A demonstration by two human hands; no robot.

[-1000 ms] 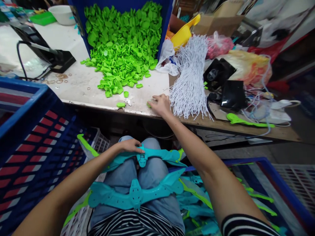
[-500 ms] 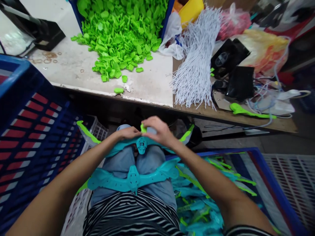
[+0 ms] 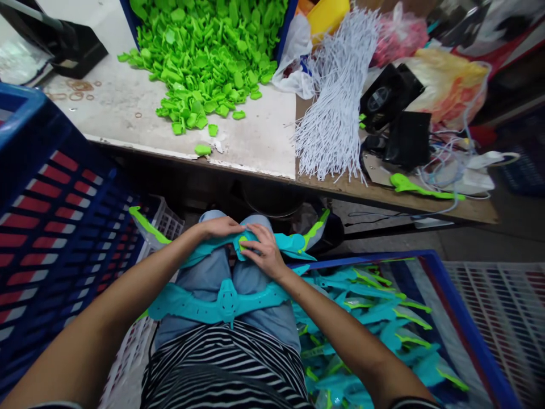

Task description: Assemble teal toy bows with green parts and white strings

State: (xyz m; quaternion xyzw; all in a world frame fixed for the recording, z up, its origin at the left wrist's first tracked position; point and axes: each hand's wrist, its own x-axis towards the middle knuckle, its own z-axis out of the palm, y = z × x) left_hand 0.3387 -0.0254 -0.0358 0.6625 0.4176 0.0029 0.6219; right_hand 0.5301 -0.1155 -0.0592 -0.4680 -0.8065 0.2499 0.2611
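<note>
Across my knees lies a turquoise plastic toy bow (image 3: pixel 290 243) with lime-green tips. My left hand (image 3: pixel 223 226) is closed on its upper edge, left of the middle, with the fingertips partly hidden. Against the bow's centre block, my right hand (image 3: pixel 264 250) has its fingers closed on a small lime-green plastic piece (image 3: pixel 242 243), which shows only in part. Nearer my body, a second turquoise toy bow (image 3: pixel 191 305) rests over my thighs, touched by neither hand.
Lime-green pieces (image 3: pixel 200 85) spill from a blue bin onto the table (image 3: pixel 259 139). White strings (image 3: pixel 336 102) hang near its edge, beside black boxes (image 3: pixel 406 139) and cables. A blue crate (image 3: pixel 55 227) stands left; a blue-rimmed bin (image 3: pixel 464 324) at right holds several bows.
My right hand has brought the small green piece down from above the far bow onto its centre block. My left hand stays on the bow. The view has shifted slightly.
</note>
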